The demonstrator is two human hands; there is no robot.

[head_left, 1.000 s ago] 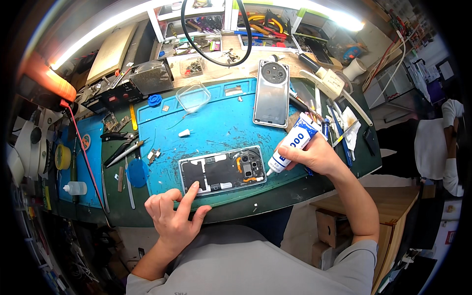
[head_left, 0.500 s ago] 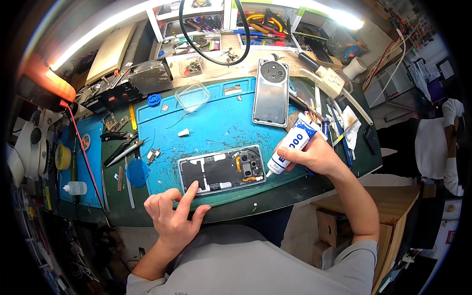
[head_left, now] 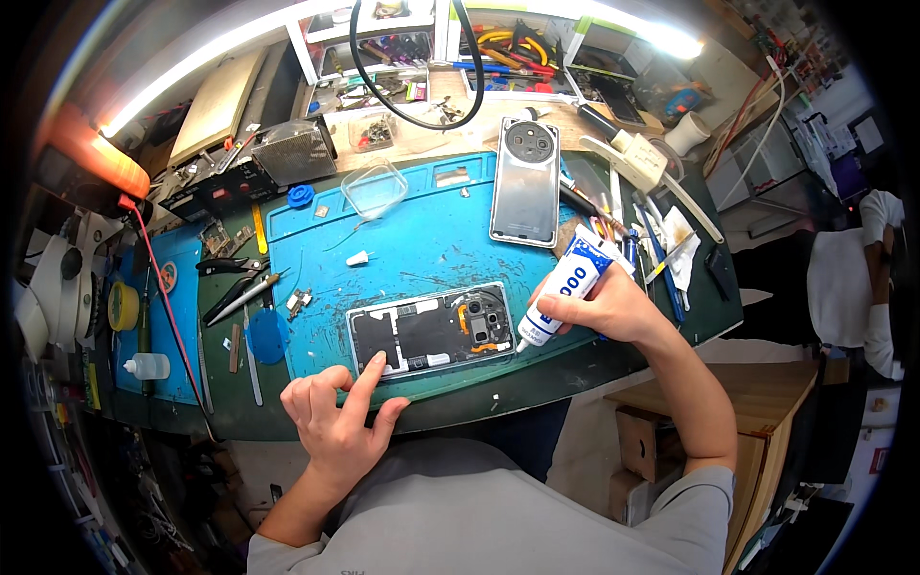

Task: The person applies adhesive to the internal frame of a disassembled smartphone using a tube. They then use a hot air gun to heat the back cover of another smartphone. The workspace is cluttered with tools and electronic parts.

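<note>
An opened phone (head_left: 431,332) lies on the blue mat with its back off, showing black inner parts, an orange flex strip and camera lenses. My left hand (head_left: 340,414) rests at its near left edge, the index fingertip on the frame, thumb held apart and the other fingers loosely bent. In my right hand (head_left: 604,302) is a white and blue glue tube (head_left: 567,287), tilted with its nozzle down at the phone's near right corner. Further back lies a back cover (head_left: 525,192) with a round camera ring. A small white cap (head_left: 357,259) sits on the mat beyond the phone.
A clear plastic box (head_left: 375,190) stands toward the mat's back edge. Pliers (head_left: 230,266), tweezers and a blue disc (head_left: 266,335) lie at left. Pens, tools and a crumpled tissue (head_left: 680,249) crowd the right. A black cable loop (head_left: 422,123) hangs at the back.
The tube's nozzle has moved slightly toward me along the phone's right edge, down to its near corner. My left hand stays where it was.
</note>
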